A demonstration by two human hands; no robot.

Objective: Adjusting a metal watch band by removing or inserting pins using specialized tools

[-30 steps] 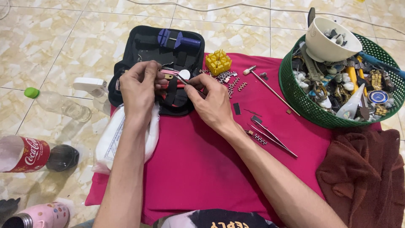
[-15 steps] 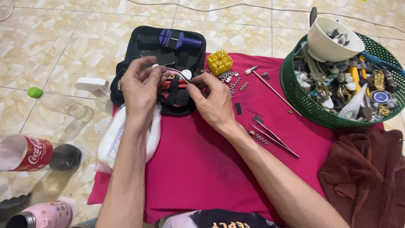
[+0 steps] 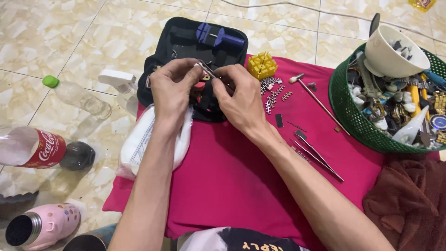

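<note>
Left hand (image 3: 171, 88) and right hand (image 3: 237, 95) pinched a thin metal tool (image 3: 206, 70) together above the black tool case (image 3: 195, 51), steadying fine work; tweezers (image 3: 318, 155) lay at four o'clock.

- A white plastic bag (image 3: 139, 144) with a pale printed label panel lies at about 9 o'clock from the picture's middle, on the left edge of the pink cloth (image 3: 232, 186), partly under the person's left forearm.
- A plastic bottle (image 3: 44, 151) lies on its side at 9 o'clock near the left edge; a red label with white script wraps it, beside dark liquid.
- A clear bottle (image 3: 79, 95) with a green cap, unlabelled, lies at 10 o'clock.
</note>
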